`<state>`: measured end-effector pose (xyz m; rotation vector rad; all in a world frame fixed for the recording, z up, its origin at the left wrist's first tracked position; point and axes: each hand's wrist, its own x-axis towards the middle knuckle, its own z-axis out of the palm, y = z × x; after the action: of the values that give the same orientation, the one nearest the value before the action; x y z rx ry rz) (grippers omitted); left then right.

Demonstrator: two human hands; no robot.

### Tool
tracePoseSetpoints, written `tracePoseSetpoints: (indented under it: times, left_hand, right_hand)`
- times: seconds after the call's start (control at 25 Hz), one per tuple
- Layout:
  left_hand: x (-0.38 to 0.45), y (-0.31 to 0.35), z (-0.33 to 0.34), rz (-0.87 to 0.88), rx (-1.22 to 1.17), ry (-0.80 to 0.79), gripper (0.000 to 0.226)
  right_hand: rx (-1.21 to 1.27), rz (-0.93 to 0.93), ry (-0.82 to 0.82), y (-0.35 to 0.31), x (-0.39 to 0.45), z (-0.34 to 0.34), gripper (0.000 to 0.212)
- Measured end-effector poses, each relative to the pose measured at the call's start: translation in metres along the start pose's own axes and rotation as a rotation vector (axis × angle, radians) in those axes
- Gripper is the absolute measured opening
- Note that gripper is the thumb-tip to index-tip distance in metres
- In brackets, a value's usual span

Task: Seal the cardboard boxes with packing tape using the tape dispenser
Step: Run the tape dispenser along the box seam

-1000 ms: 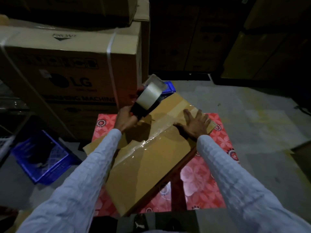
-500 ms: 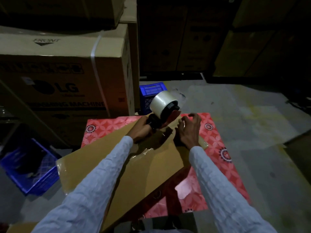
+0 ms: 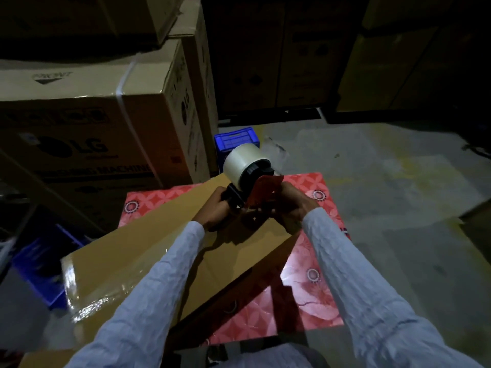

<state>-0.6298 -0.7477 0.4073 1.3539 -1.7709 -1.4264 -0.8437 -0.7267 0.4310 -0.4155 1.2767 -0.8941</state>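
A flat brown cardboard box (image 3: 148, 251) lies slantwise across a red patterned table (image 3: 316, 293), with shiny clear tape along its left end. My left hand (image 3: 215, 211) grips the black handle of the tape dispenser (image 3: 249, 179), whose pale tape roll stands up above the box's far right corner. My right hand (image 3: 295, 205) is closed around the dispenser's red front plate and the tape end there; the fingertips are hidden behind it.
Large LG appliance cartons (image 3: 87, 123) are stacked close on the left, dark cartons at the back. A blue crate (image 3: 236, 140) sits behind the table and another blue crate (image 3: 39, 264) on the floor at left. Grey concrete floor (image 3: 398, 181) spreads to the right.
The box has swung round so that it lies longer to the left. My right hand has left the box top and gone to the dispenser's front; the dispenser has dropped to the far corner.
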Motion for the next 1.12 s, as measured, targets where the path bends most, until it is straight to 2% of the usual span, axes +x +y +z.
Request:
tracePoseSetpoints:
  times: [0.08,0.2,0.28,0.52,0.6,0.68,0.84,0.92,1.0,1.12]
  left_hand:
    - [0.000,0.006,0.009,0.001,-0.001,0.021,0.011]
    - [-0.001,0.009,0.018,0.007,-0.002,0.037,0.016]
    - [-0.002,0.010,0.020,0.006,-0.022,0.029,0.009]
    - [-0.003,0.011,0.023,0.018,-0.024,0.031,0.007]
    - [-0.003,0.009,0.020,0.006,-0.039,0.025,0.020]
    - [-0.003,0.009,0.017,-0.009,-0.050,0.023,0.027]
    - [-0.004,0.015,0.014,0.006,-0.073,0.000,0.005]
    - [-0.006,0.016,0.011,0.018,-0.087,-0.002,0.018]
    - [-0.006,0.016,0.010,0.012,-0.073,-0.004,0.016]
    - [-0.004,0.013,0.004,0.002,-0.019,-0.035,0.036]
  right_hand:
    - [0.043,0.062,-0.055,0.004,0.001,-0.002,0.026]
    - [0.061,0.037,0.039,0.008,0.018,-0.010,0.031]
    - [0.107,0.052,0.035,0.012,0.024,-0.010,0.027]
    - [0.158,0.050,-0.057,0.013,0.024,-0.011,0.016]
    - [0.139,0.036,-0.023,0.014,0.025,-0.011,0.008]
    - [0.076,-0.029,0.011,0.011,0.025,-0.010,0.014]
    - [-0.016,-0.112,0.111,-0.004,0.032,-0.006,0.032]
    - [-0.083,-0.088,0.119,-0.006,0.035,-0.010,0.032]
    - [-0.120,-0.066,0.109,-0.005,0.033,-0.014,0.026]
    - [-0.244,-0.212,0.113,-0.011,0.031,-0.018,0.031]
